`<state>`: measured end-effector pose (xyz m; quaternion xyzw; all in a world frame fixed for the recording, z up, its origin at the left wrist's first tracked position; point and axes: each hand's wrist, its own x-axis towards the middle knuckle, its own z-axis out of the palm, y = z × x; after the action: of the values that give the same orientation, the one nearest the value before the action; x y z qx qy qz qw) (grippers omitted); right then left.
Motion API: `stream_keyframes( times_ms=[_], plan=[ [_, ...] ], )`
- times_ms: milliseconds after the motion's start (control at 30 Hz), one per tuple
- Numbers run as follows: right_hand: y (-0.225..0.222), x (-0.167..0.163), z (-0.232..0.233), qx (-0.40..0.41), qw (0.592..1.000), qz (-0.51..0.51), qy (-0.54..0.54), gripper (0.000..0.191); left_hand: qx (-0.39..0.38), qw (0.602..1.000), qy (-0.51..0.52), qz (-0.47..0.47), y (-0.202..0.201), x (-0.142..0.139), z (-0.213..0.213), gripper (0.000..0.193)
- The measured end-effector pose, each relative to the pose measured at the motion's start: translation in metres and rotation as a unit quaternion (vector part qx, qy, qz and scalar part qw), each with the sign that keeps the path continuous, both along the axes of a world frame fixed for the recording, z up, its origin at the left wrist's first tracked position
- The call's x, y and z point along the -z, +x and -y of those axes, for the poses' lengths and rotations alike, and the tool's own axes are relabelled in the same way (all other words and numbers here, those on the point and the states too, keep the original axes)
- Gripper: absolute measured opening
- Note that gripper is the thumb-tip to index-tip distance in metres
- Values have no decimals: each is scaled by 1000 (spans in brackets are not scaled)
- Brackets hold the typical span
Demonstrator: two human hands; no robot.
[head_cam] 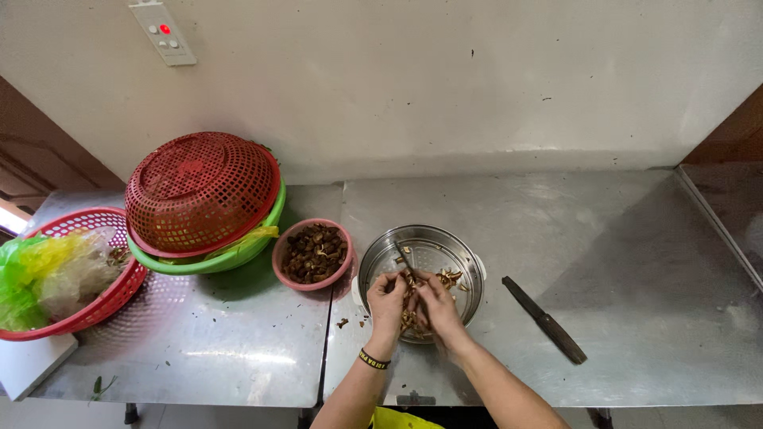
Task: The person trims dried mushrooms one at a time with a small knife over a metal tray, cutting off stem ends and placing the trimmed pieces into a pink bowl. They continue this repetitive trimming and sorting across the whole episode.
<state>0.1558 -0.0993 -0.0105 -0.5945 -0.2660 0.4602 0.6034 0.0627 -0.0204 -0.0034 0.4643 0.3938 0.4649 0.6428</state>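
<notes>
A silver, perforated steamer pan holds pale tan and brown pieces, what look like mushrooms, under the hands, and the pink bowl beside it is full of dark brown ones. A red latticed basket caps a bright green bowl; the left wrist wears a black band with yellow marks, and the knife on the grey steel table is dark.

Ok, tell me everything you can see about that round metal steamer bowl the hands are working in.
The round shiny metal steamer bowl sits upright on the steel counter, just right of the pink bowl of dark pieces. It has a raised rim, a small side handle and a perforated bottom. Pale brownish stringy bits lie inside. The left hand and right hand meet over its near side, fingers among the bits. A dark knife lies apart to its right.
</notes>
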Motion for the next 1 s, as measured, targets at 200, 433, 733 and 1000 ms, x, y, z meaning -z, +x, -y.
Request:
stream_keyframes(
  times_ms=[200,433,733,1000],
  plan=[
    [14,-14,8,24,992,48,-110,55,-2,999,-37,35,-9,-3,-8,10],
    [-7,1,9,-38,962,235,133,63,36,999,14,24,-2,0,-7,13],
    [5,-10,1,5,998,-15,-56,40,6,1000,-21,22,-1,-8,-1,14],
    [13,0,15,-21,994,92,-53,55,11,999,-31,-3,-4,-8,-5,18]
  ],
)
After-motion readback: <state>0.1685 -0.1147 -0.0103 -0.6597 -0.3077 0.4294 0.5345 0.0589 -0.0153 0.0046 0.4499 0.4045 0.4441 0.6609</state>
